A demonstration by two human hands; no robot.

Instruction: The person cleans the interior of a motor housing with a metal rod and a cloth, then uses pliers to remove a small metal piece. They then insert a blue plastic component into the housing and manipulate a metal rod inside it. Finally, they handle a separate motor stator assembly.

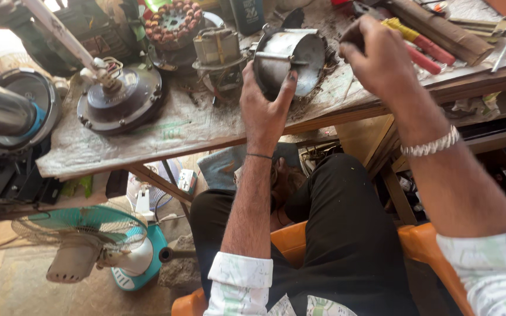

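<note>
Metal motor housing (291,58) in left hand's (263,111) grip, right hand (376,58) closed above.

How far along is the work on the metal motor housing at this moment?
Already apart: a copper-wound stator and a dark round motor cover lie loose on the bench. In hand: the left hand steadies the metal motor housing on its side, while the right hand works at its open end; any tool in its grip is hidden. Left: housing and parts are still separate, nothing reassembled.
</note>
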